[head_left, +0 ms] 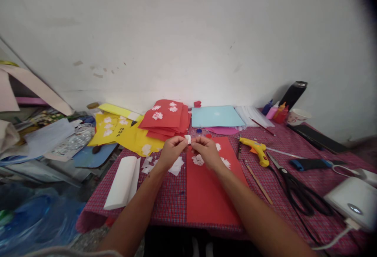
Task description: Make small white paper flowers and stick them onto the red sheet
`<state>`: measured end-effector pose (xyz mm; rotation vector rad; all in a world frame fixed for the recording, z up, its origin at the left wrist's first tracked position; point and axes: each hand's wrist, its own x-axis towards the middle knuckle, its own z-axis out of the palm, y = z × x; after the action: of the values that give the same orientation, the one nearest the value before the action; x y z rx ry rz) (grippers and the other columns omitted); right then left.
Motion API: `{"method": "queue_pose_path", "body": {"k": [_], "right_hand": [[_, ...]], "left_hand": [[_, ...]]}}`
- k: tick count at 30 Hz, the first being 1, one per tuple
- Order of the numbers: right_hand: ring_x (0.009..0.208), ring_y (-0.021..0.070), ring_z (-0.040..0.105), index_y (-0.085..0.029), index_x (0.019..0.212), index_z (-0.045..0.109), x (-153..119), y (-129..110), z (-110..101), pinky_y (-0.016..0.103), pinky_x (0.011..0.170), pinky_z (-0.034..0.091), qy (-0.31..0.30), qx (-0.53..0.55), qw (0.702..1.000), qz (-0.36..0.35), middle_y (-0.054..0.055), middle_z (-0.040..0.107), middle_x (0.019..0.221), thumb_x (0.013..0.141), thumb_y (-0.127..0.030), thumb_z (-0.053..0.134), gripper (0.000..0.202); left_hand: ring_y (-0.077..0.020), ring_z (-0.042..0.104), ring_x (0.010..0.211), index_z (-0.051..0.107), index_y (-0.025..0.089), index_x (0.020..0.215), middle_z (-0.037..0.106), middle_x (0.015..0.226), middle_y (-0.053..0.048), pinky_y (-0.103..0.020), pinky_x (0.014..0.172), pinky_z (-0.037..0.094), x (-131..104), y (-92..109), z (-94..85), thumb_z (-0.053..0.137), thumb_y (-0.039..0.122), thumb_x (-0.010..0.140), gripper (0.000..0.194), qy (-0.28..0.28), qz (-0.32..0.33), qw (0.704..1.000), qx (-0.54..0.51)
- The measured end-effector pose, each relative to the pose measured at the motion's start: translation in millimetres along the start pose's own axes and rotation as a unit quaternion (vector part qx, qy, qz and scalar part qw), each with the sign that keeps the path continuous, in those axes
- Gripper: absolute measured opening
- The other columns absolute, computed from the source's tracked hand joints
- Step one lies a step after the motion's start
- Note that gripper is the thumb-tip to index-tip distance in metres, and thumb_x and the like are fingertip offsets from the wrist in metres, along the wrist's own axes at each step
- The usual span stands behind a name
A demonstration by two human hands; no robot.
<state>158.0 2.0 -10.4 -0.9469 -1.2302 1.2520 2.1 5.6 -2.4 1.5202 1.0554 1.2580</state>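
My left hand (172, 150) and my right hand (207, 151) meet above the table, thumbs and fingertips pinched on a small piece of white tissue paper (188, 139). The piece stands up slightly between the fingertips. Beneath my right hand lies a red paper sheet (210, 194) bearing several crumpled white paper flowers (198, 160), partly hidden by that hand. Just below my left hand is a small stack of white paper squares (176, 166), with loose scraps (147, 165) to its left.
A folded white paper roll (121, 182) lies at the left. To the right are a yellow glue gun (255, 149), black-handled scissors (297, 190), a wooden stick (259, 182) and a white device (353, 202). Red sheets with flowers (165, 117) and a light blue sheet (213, 116) lie behind.
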Motion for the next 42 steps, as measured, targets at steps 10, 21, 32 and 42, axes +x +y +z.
{"method": "queue_pose_path", "body": {"k": [10,21,32,42], "right_hand": [[0.046,0.0124,0.054,-0.018,0.07,0.063,-0.8,-5.6,-1.7,0.025,0.048,0.041,-0.009,0.036,0.999,0.024,-0.001,0.062,0.054,0.075,-0.038,0.07,0.021],[0.045,0.0118,0.053,-0.018,0.067,0.06,1.4,-0.1,-2.2,0.024,0.048,0.04,-0.006,0.025,0.999,0.025,-0.001,0.061,0.053,0.076,-0.038,0.069,0.024],[0.049,0.0104,0.046,-0.019,0.065,0.058,-2.1,-6.2,1.4,0.022,0.048,0.036,-0.016,-0.095,0.994,-0.058,-0.004,0.055,0.057,0.082,-0.037,0.06,0.025],[0.048,0.0103,0.048,-0.019,0.067,0.059,-1.8,-6.1,1.2,0.022,0.046,0.036,-0.028,-0.057,0.998,-0.018,-0.003,0.057,0.058,0.082,-0.039,0.061,0.025]], "left_hand": [[-0.0122,0.056,0.062,0.062,0.015,0.07,0.063,0.065,-0.001,-0.024,0.061,0.042,-1.2,4.9,-0.7,0.06,0.036,0.084,0.025,-0.025,-0.001,1.0,-0.003],[-0.0126,0.056,0.062,0.062,0.015,0.071,0.063,0.065,-0.001,-0.024,0.061,0.043,-1.6,6.6,-1.3,0.061,0.036,0.084,0.024,-0.028,-0.002,1.0,0.002],[-0.0099,0.055,0.061,0.055,0.017,0.081,0.06,0.068,0.002,-0.022,0.061,0.043,-1.3,1.3,2.9,0.068,0.041,0.079,0.027,-0.033,-0.019,0.996,-0.085],[-0.0118,0.059,0.063,0.056,0.016,0.08,0.062,0.067,0.0,-0.025,0.064,0.046,-0.2,-1.6,-0.3,0.064,0.032,0.082,0.018,-0.054,-0.013,0.995,-0.08]]}}
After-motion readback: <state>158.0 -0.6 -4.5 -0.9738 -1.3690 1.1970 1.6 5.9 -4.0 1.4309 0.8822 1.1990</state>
